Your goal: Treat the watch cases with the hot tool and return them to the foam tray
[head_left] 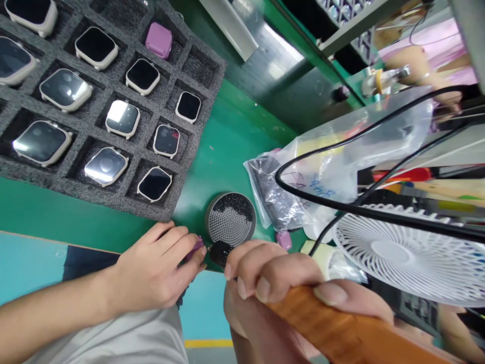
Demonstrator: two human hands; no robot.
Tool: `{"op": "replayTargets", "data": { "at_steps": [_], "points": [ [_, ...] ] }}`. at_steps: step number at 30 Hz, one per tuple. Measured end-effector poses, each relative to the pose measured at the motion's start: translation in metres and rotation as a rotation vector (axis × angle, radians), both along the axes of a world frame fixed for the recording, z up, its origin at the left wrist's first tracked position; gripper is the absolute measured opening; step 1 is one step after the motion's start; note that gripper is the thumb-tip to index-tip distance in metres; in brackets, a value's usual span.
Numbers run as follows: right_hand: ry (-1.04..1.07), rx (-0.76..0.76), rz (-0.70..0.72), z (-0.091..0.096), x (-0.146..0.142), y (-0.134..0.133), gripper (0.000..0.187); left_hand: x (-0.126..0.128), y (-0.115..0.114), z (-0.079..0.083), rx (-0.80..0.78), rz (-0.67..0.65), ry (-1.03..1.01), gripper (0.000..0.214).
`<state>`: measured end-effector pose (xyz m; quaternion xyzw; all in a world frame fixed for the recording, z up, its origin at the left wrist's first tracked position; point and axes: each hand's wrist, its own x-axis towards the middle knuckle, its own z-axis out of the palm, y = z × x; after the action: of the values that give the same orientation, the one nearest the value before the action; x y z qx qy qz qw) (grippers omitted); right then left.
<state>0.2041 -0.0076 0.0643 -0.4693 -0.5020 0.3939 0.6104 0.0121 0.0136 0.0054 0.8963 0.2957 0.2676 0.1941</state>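
Observation:
My left hand [159, 268] pinches a small purple watch case [195, 248] near the front edge of the green bench; the fingers cover most of it. In my right hand [273, 273] is an electric screwdriver [314, 318] with an orange-wrapped body and a black nose. Its tip points left, close beside the purple case; whether they touch I cannot tell. Just beyond both hands stands a round screw dish [231, 218] with a dimpled plate and many tiny dark screws along its far side.
At the far left lies a grey foam tray [178, 194] with several watches and a purple case [159, 40] in its pockets. A plastic bag [326, 156], black cable [322, 199], white fan [409, 253] and another purple piece [283, 240] are on the right. Another person's arm [407, 63] shows beyond.

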Motion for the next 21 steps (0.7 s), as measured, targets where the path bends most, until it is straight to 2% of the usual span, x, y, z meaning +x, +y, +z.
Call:
{"op": "replayTargets", "data": {
  "at_steps": [3,6,10,12,15,18,21],
  "points": [
    [0.021,0.128,-0.026,-0.003,-0.006,0.000,0.031,0.000,0.001,0.001,0.016,0.005,0.004,0.023],
    [0.019,0.119,-0.033,-0.005,-0.007,0.001,0.032,0.001,0.002,0.001,0.024,0.010,-0.003,0.022],
    [0.036,0.140,0.127,0.003,0.008,0.007,0.034,0.001,0.001,0.000,0.026,0.010,-0.019,0.022],
    [-0.021,0.082,0.235,0.013,0.019,0.012,0.031,0.001,0.001,-0.001,0.028,0.011,-0.025,0.022],
    [-0.168,-0.159,0.377,0.031,0.025,0.018,0.027,0.001,0.002,-0.001,0.025,0.009,-0.016,0.022],
    [-0.119,-0.203,0.248,0.039,0.018,0.021,0.029,0.001,0.002,-0.001,0.018,0.010,-0.007,0.020],
    [-0.065,-0.255,0.277,0.036,0.008,0.017,0.032,0.001,0.003,0.001,0.021,0.011,-0.006,0.019]
  ]
}}
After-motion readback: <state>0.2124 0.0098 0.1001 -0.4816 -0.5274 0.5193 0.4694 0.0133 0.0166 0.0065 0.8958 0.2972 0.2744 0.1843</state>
